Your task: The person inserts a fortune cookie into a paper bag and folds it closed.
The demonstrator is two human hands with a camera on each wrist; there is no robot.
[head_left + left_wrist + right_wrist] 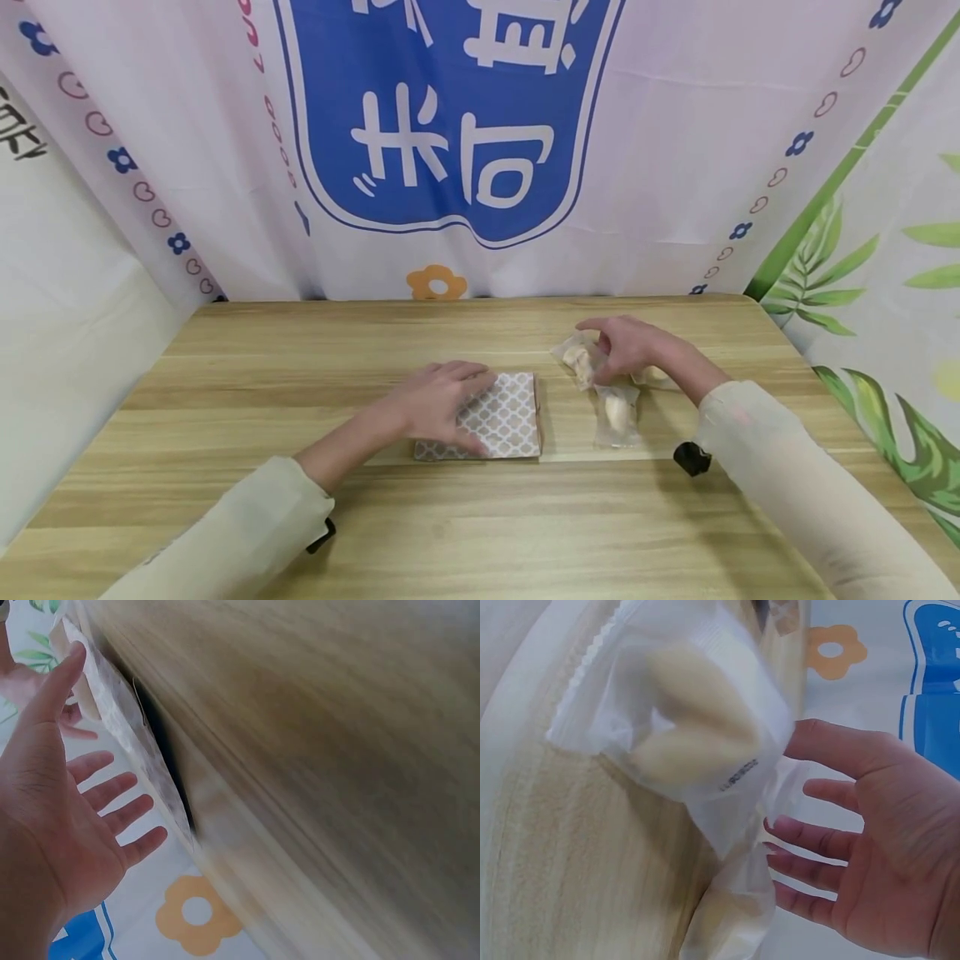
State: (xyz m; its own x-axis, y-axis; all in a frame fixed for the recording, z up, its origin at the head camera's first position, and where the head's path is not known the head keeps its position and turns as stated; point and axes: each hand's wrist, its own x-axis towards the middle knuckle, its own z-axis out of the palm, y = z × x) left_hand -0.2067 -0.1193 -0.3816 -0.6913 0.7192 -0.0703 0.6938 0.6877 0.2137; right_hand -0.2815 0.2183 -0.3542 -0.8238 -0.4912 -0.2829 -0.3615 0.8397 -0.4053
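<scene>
One wood-grain table [480,525], printed backdrop [660,167]

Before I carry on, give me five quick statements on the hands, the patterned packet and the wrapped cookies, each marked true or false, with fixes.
1. In the head view, the left hand overlaps the patterned packet. True.
2. The wrapped cookies lie to the left of the packet. False: in the head view the wrapped cookies are to its right.
3. The right hand is at the wrapped cookies. True.
4. The right hand is clenched into a fist. False: the right wrist view shows its fingers spread apart.
5. The packet stands upright on the table. False: it lies flat on the wooden table.
</scene>
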